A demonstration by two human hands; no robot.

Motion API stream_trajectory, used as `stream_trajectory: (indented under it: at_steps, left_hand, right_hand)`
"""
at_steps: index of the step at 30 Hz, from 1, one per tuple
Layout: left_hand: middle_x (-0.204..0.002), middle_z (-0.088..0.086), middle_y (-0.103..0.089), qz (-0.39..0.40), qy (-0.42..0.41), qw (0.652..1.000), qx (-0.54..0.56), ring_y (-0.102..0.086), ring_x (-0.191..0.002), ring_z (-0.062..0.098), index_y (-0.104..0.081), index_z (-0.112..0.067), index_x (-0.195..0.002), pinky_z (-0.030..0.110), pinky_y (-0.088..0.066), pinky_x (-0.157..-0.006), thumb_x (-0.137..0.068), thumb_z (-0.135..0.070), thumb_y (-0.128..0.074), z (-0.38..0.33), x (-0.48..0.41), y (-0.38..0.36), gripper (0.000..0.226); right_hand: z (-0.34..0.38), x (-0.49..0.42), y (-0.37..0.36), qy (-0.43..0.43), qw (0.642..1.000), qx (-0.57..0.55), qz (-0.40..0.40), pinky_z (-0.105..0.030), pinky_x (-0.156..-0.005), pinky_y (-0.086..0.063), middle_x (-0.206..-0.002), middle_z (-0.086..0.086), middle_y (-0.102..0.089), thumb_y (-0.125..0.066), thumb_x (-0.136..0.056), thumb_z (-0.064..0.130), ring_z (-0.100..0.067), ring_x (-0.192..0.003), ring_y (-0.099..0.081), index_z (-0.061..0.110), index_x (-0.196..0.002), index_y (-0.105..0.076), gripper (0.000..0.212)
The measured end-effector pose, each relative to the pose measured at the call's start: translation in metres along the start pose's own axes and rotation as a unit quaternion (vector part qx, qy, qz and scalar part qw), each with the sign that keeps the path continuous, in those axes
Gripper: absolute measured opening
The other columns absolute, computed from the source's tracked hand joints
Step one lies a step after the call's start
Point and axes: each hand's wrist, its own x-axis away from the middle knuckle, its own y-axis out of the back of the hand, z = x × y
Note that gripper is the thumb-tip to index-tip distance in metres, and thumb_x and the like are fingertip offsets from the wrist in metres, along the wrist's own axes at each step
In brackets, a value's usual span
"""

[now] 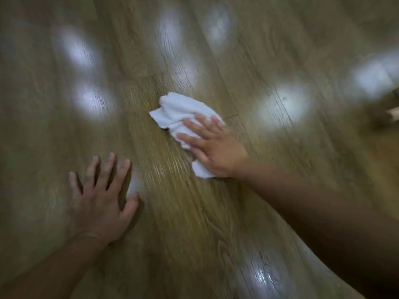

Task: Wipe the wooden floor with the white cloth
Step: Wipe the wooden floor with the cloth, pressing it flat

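the right hand (216,151) presses the crumpled white cloth (180,113) flat-fingered onto the wooden floor (194,223), while the left hand (101,201) rests beside it, fingers spread, grasping nothing.

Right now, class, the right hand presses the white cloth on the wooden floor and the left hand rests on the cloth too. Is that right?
Not quite. The head view shows the left hand off the white cloth, spread flat on the bare wooden floor beside it. The right hand does press the cloth on the floor.
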Motion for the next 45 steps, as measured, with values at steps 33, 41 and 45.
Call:
stream_trajectory:
  at_steps: [33, 41, 45]
  left_hand:
    - [-0.157, 0.012, -0.037, -0.006, -0.018, 1.0, 0.007, -0.029, -0.144, 0.042, -0.046, -0.018, -0.147, 0.073, -0.015, -0.11, -0.081, -0.051, -0.041, -0.001, -0.002, 0.002, 0.074]
    - [-0.155, 0.014, -0.038, -0.015, -0.023, 1.0, 0.008, -0.031, -0.142, 0.044, -0.044, -0.018, -0.145, 0.075, -0.016, -0.108, -0.08, -0.051, -0.041, 0.0, -0.003, 0.001, 0.073]
    - [-0.156, 0.013, -0.037, -0.01, -0.023, 1.0, 0.003, -0.029, -0.143, 0.043, -0.044, -0.019, -0.146, 0.074, -0.015, -0.109, -0.081, -0.052, -0.041, 0.002, -0.003, -0.002, 0.073]
  right_hand:
    - [-0.187, 0.049, 0.047, -0.477, 0.877, 0.021, -0.049, -0.062, -0.118, -0.011, -0.164, -0.014, -0.014, -0.023, -0.105, 0.037, -0.042, -0.149, -0.01, 0.019, -0.157, -0.022, 0.055]
    - [-0.031, -0.024, 0.012, -0.228, 0.973, 0.006, -0.023, -0.051, -0.123, -0.003, -0.166, 0.005, -0.01, -0.015, -0.103, 0.05, -0.024, -0.154, 0.0, 0.04, -0.155, -0.021, 0.053]
    - [0.036, -0.044, -0.004, -0.119, 0.993, -0.004, -0.02, -0.053, -0.123, -0.005, -0.164, 0.003, -0.022, -0.021, -0.1, 0.05, -0.027, -0.153, -0.01, 0.039, -0.152, -0.031, 0.054]
